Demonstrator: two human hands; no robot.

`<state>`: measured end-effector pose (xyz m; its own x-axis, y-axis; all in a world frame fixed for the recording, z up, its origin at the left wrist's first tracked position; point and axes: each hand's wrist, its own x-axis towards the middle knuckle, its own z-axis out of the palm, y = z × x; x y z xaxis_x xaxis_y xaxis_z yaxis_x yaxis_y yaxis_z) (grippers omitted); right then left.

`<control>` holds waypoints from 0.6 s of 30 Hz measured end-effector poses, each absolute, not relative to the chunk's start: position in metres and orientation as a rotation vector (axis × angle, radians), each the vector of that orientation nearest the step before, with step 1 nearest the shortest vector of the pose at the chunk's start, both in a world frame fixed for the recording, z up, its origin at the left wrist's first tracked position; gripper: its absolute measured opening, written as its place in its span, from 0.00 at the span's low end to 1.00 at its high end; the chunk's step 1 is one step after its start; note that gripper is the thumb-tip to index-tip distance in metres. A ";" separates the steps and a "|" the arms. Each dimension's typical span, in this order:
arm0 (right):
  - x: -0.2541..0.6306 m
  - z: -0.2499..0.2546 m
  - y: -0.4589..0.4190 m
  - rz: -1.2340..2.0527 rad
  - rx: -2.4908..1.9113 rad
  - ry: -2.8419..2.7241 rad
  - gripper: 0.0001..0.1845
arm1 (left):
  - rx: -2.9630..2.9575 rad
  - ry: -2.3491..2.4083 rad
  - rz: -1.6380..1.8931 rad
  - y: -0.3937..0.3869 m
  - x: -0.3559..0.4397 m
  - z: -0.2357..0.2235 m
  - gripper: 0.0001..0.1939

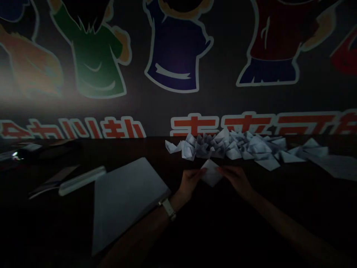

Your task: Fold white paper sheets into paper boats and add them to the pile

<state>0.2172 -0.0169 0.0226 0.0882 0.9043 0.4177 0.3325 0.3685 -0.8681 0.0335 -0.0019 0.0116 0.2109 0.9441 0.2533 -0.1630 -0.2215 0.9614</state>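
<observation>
A small white folded paper (212, 174), diamond-shaped, is held up between my two hands over the dark table. My left hand (189, 182) pinches its left corner, and a pale watch (168, 209) circles that wrist. On the opposite corner, my right hand (237, 180) grips the paper with thumb and fingers. Just beyond the hands lies a heap of folded paper pieces (259, 147). The dim light hides the finer creases of the held paper.
Left of my arms lies a stack of white paper sheets (125, 193). A long whitish case (82, 181) and a thin flat item (55, 180) lie farther left. More paper (340, 165) sits at the right. A wall with painted figures (175, 56) rises behind the table.
</observation>
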 end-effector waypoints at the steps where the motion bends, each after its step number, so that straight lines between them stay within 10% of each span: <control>1: 0.218 0.023 -0.017 0.630 -1.177 -1.474 0.19 | 1.396 0.820 1.258 -0.002 0.033 0.013 0.23; 18: 0.220 -0.003 -0.001 0.651 -1.060 -1.678 0.25 | 1.785 0.657 1.211 0.003 0.033 0.003 0.27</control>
<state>0.2195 -0.0011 -0.0031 -0.1104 0.8802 0.4615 0.3390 0.4698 -0.8151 0.0333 0.0030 0.0028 0.3903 0.7928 0.4681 -0.0396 -0.4935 0.8689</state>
